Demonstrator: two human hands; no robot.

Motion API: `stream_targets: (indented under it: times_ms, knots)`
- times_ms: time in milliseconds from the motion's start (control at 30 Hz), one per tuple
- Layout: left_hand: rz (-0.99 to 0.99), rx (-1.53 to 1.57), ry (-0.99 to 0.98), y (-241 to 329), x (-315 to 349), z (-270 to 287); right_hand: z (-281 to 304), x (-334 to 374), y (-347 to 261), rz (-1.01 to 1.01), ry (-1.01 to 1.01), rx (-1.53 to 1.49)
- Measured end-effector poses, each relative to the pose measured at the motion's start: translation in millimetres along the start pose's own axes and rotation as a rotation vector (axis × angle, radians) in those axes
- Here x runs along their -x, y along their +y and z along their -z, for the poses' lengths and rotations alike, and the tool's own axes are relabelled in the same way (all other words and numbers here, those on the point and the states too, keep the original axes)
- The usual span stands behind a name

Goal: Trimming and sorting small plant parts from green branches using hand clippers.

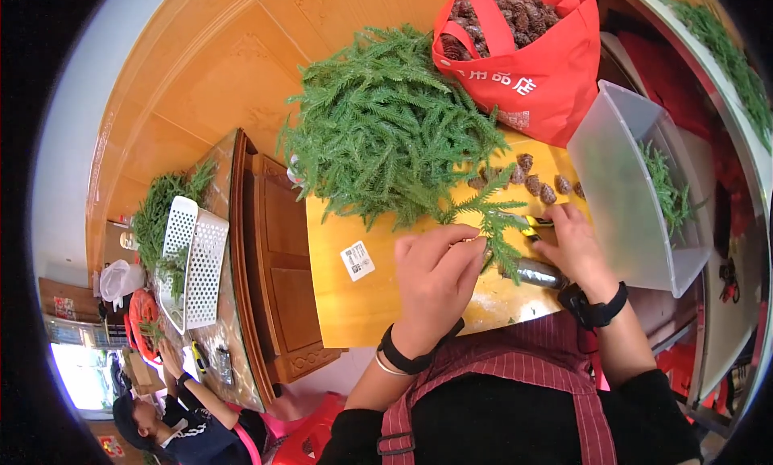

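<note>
My left hand (439, 276) is closed, pinching the stem of a green artificial pine sprig (501, 231) above the yellow table (346, 304). Close by on the right, my right hand (576, 248) curls its thumb and fingers about the handles of yellow-and-black pliers (527, 222); the sprig partly covers them. Below these pliers lies a dark, shiny wrapped bundle (531, 273), beside my right wrist. Several small brown pine cones (533, 185) lie just beyond my right hand. A large heap of green pine sprigs (386, 127) fills the far part of the table.
A red bag (539, 86) of pine cones stands at the far right. Right of the table is a translucent plastic bin (620, 191) with a few sprigs. A white label (357, 260) lies left. Another person (185, 417) works at the left table beside a white perforated basket (197, 256).
</note>
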State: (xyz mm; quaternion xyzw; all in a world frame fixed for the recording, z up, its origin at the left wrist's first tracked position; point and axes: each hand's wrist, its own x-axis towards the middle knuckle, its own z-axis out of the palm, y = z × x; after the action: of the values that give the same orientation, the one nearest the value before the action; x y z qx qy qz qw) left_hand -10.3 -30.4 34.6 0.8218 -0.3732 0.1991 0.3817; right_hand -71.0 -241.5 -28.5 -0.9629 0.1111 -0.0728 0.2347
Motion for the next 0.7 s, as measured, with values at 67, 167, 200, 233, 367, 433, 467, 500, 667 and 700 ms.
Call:
stream_targets:
  times_ms: [67, 167, 200, 233, 367, 433, 467, 500, 667, 700]
  knots:
    - [-0.014, 0.017, 0.019, -2, 0, 0, -5, -1, 2, 0.0, -0.046, 0.016]
    - [-0.063, 0.042, 0.073, -5, 3, 2, -7, -6, 1, 0.023, -0.062, 0.048]
    - [-0.043, 0.04, 0.067, -4, 3, 5, -6, -8, -2, 0.005, -0.053, 0.032]
    - [-0.023, 0.039, 0.062, -4, 4, 7, -5, -9, -5, -0.012, -0.044, 0.016]
    - [0.004, -0.015, 0.092, -9, 6, 16, 3, -8, -6, -0.045, -0.067, -0.019]
    - [-0.021, -0.075, 0.126, -10, 6, 20, 4, -6, 5, 0.018, -0.049, -0.125]
    - [-0.017, -0.077, 0.134, -10, 5, 22, 6, -6, 8, 0.026, -0.051, -0.121]
    - [-0.009, -0.091, 0.13, -10, 4, 24, 9, -4, 10, 0.023, -0.067, -0.211]
    - [-0.034, -0.111, 0.162, -13, 1, 23, 44, 16, -8, -0.245, -0.365, -1.002]
    - [-0.038, -0.123, 0.175, -15, 1, 22, 55, 21, -20, -0.299, -0.449, -1.142]
